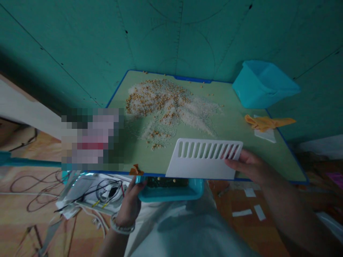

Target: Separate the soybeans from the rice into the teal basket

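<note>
Cloth [258,123] (orange), bin [261,94] beyond slotted scraper [202,166]

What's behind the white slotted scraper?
Through the slots of the white scraper: green board and, at the right end, fingers of the right hand. Whatever lies behind its solid lower part is covered.

White flat scraper [200,166], one row of slots along its far side, at the bench's [278,162] near edge; blue rectangular tray [171,194], open-topped, just below that edge, partly hidden.
</note>
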`<state>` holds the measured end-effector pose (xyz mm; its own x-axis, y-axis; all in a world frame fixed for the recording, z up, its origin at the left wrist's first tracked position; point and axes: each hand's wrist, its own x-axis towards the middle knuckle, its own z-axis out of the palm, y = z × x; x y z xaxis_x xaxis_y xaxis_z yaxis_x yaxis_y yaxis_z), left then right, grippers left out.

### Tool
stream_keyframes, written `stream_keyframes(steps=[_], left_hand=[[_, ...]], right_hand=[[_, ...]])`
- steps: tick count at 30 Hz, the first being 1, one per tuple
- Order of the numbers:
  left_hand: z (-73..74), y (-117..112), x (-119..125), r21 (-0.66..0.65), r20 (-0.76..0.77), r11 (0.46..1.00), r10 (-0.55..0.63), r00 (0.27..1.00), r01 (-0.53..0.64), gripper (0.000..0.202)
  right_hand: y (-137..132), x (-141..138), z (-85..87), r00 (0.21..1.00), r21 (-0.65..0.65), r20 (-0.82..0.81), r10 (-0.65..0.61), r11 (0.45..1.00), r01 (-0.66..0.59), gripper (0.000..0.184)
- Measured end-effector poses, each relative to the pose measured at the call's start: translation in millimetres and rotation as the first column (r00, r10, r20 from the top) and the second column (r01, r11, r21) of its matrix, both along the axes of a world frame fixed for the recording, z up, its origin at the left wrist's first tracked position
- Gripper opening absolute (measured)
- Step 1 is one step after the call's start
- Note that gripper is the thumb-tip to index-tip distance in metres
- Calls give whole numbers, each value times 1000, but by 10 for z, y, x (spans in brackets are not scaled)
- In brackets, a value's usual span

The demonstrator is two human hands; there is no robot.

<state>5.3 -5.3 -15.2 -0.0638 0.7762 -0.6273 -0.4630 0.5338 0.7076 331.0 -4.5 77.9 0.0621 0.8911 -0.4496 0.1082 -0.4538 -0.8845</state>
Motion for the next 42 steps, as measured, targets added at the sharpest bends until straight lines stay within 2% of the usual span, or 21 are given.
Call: stream_keyframes(steps=[4,9,12,19,25,30,37,42], left_hand=[[19,-33,-28,-14,9,1000,16,1000,-16,39],[3,-71,-55,-7,90,1000,13,996,-12,58],[10,-63,-78,12,99,1000,20,995,-21,62],[-1,-49,-124,28,67,999,33,997,-35,61],[-8,-61,-124,38,78,998,43,996,-46,53],[-2,-41,-116,26,100,999,31,995,-34,52],[77,-10,-89,44,123,998,35,992,-40,46],[11,-42,-96,61,91,998,6,996,-12,44]], right_hand=[[159,-25,-8,1000,72,6,7,997,-8,36],[537,-159,-32,998,274,10,-64,960,59,33],[759,-262,-47,1000,325,-2,-2,946,2,29],[1082,-484,-88,987,315,-82,139,943,-107,26],[1139,-598,-39,961,244,-146,236,950,-196,29],[1134,-592,-46,961,256,-171,217,952,-169,28],[1001,-621,-11,952,197,-151,266,952,-234,28],[908,-611,11,959,167,-133,250,959,-227,28]])
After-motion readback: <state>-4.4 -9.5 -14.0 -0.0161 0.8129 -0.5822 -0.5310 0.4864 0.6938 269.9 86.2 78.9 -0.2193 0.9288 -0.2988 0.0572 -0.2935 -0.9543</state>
